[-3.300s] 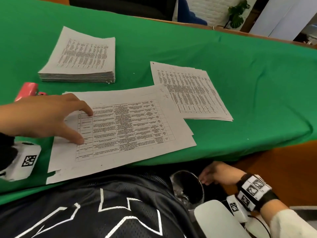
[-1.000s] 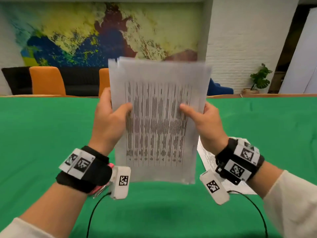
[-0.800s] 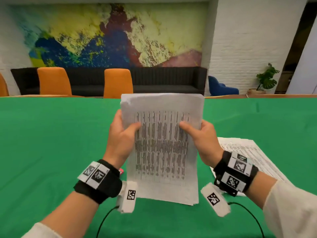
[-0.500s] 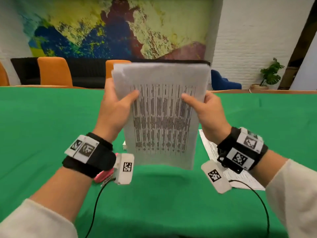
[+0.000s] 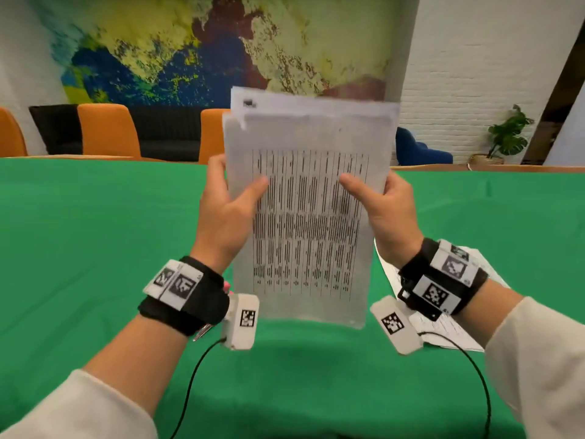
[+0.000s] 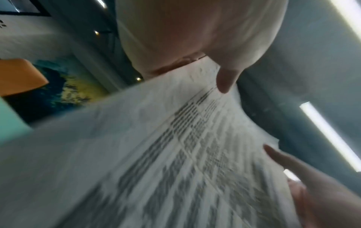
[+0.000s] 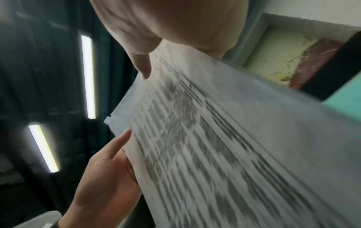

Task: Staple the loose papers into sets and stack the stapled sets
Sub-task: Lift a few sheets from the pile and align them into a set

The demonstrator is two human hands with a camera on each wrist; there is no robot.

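A: Papers [image 5: 305, 217] are held upright in the air, above the green counter [image 5: 79, 248], between the 2 hands. The bottom edge hangs free over the cloth, not touching it.

B: How is each grip?

A: Left hand [image 5: 226, 217] pinches the left edge, thumb on the printed front and fingers behind. Right hand [image 5: 384, 213] does the same on the right edge. Both wrist views agree: a thumb lies flat on the print and fingers support the back.

B: Are the sheets even?

A: Not yet. At the top, 1 sheet stands higher than the others and is shifted a little to the left, so I think the set is being squared before the stapling.

B: How will it handle?

A: I judge it light and limp. A thin bundle bends easily and the sheets slide on each other, so a loose pinch at both long sides lets them settle, and a firm pinch near 1 top corner is better for the staple.

B: Anything else?

A: More sheets [image 5: 443, 327] lie flat at the right, partly under the right wrist. Something pink [image 5: 226, 286] shows behind the left wrist; I cannot tell what it is.
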